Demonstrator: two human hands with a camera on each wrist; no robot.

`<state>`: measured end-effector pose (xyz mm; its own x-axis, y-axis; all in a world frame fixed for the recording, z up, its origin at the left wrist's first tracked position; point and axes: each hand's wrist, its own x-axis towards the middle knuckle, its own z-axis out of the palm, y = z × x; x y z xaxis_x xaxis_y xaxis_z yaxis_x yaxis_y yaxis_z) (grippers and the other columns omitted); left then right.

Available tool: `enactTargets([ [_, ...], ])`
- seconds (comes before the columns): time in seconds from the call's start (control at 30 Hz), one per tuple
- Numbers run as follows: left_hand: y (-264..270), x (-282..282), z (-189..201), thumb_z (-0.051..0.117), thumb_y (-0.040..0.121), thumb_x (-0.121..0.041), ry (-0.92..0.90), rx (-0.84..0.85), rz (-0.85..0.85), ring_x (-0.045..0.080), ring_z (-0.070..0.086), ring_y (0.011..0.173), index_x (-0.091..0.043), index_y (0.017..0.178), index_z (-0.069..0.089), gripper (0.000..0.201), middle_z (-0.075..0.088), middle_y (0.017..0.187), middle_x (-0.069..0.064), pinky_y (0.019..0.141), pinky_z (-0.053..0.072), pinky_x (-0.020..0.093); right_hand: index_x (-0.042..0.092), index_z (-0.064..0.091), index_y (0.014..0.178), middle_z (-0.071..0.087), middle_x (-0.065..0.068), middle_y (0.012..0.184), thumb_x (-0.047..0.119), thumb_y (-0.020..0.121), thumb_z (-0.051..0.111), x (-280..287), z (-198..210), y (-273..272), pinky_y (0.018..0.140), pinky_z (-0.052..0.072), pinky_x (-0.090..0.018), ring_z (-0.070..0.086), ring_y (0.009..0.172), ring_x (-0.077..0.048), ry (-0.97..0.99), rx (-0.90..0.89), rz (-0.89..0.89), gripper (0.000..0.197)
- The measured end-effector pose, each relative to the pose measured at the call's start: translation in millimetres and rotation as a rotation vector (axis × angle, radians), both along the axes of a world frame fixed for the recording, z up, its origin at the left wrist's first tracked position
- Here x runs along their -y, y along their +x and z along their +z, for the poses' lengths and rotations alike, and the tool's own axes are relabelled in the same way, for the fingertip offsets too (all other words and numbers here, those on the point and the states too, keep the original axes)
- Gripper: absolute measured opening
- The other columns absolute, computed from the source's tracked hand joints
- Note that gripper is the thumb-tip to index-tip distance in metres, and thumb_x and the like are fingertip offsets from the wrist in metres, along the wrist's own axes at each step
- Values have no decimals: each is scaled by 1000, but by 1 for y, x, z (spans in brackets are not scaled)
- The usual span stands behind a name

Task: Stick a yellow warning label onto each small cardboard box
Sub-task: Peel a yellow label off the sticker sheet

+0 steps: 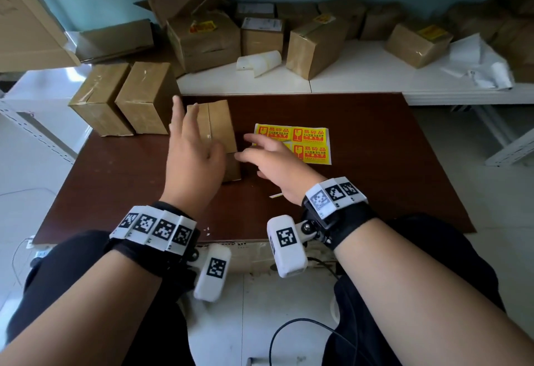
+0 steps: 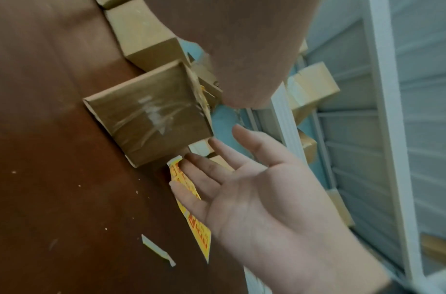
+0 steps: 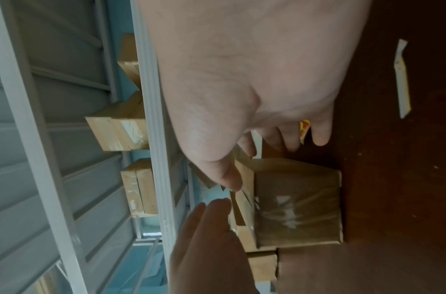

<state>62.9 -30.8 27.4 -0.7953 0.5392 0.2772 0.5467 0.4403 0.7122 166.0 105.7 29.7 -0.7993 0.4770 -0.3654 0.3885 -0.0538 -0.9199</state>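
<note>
We see a small cardboard box standing on the dark brown worktop, a little left of its middle and closer to the far edge than the near one. Its top is bare — no label shows on it. The left hand hangs over the box with its fingers straight and spread, gripping nothing; whether the palm touches the cardboard we cannot tell. Just right of the box lies the yellow label sheet, flat on the worktop. The right hand reaches over the sheet's left edge with relaxed, slightly bent fingers pointing at the box; it holds nothing, and in the left wrist view its fingertips sit at the sheet's near corner beside the box. Two more taped boxes stand side by side at the worktop's far left corner. A thin paper strip lies near the right wrist. Beyond the far edge, a white shelf carries a crowd of further cardboard boxes — several already bear yellow labels.
</note>
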Motion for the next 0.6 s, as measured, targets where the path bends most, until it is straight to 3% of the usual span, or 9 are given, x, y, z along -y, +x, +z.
enactTargets([
  [0.07, 11, -7, -1, 59, 104, -3, 133, -76, -60, 18, 21, 165, -1, 161, 45, 59, 19, 181, 17, 121, 15, 3, 28, 63, 149, 65, 1, 147, 30, 99, 76, -7, 0, 5, 120, 46, -43, 58, 138, -16, -9, -3, -94, 52],
  [0.1, 16, -11, -1, 59, 103, -2, 181, -99, -103, 17, 25, 164, -2, 158, 50, 56, 26, 179, 16, 122, 17, 3, 27, 67, 142, 68, 0, 143, 28, 99, 76, -12, -1, 7, 118, 47, -43, 60, 137, -17, -15, -4, -143, 45],
  [0.2, 29, -25, -1, 59, 103, -8, 245, -91, -284, 17, 37, 162, -4, 148, 62, 46, 44, 171, 11, 129, 29, 20, 26, 71, 126, 72, 2, 127, 21, 100, 72, -25, -3, 18, 112, 48, -41, 62, 127, -17, -43, -6, -290, 27],
  [0.27, 39, -34, 0, 60, 106, -18, 219, 1, -418, 11, 44, 158, -9, 146, 67, 41, 52, 166, 4, 129, 36, 28, 24, 70, 122, 70, 6, 114, 16, 101, 69, -36, -5, 27, 103, 48, -37, 61, 116, -16, -77, -12, -387, 22],
  [0.33, 46, -45, -4, 59, 107, -28, 186, 116, -497, 7, 48, 154, -14, 145, 69, 42, 56, 162, 0, 128, 37, 30, 20, 70, 122, 65, 8, 103, 13, 103, 65, -46, -6, 36, 91, 45, -33, 59, 101, -12, -83, -6, -478, 21],
  [0.4, 51, -56, -10, 58, 108, -34, 142, 253, -487, 5, 51, 149, -16, 145, 69, 43, 59, 158, -1, 124, 39, 24, 14, 73, 114, 62, 5, 93, 10, 105, 61, -58, -11, 45, 76, 42, -30, 55, 87, -10, -59, 11, -546, 16],
  [0.47, 51, -67, -16, 59, 112, -37, 90, 481, -435, 9, 55, 143, -16, 149, 65, 43, 61, 154, -2, 120, 43, 27, 11, 72, 103, 61, 3, 91, 9, 106, 60, -70, -16, 53, 70, 38, -26, 54, 84, -12, -32, 37, -566, 13],
  [0.53, 46, -75, -22, 58, 112, -44, 71, 763, -408, 10, 56, 141, -22, 151, 62, 45, 64, 149, -7, 121, 42, 33, 15, 69, 98, 64, 4, 94, 9, 107, 59, -81, -19, 58, 74, 37, -26, 55, 86, -8, -41, 67, -572, 14],
  [0.6, 39, -81, -30, 53, 114, -43, 76, 905, -370, 1, 57, 132, -29, 147, 62, 37, 66, 140, -16, 116, 41, 30, 16, 71, 108, 69, 2, 110, 14, 105, 63, -87, -20, 61, 94, 38, -30, 60, 101, -11, -76, 95, -560, 9],
])
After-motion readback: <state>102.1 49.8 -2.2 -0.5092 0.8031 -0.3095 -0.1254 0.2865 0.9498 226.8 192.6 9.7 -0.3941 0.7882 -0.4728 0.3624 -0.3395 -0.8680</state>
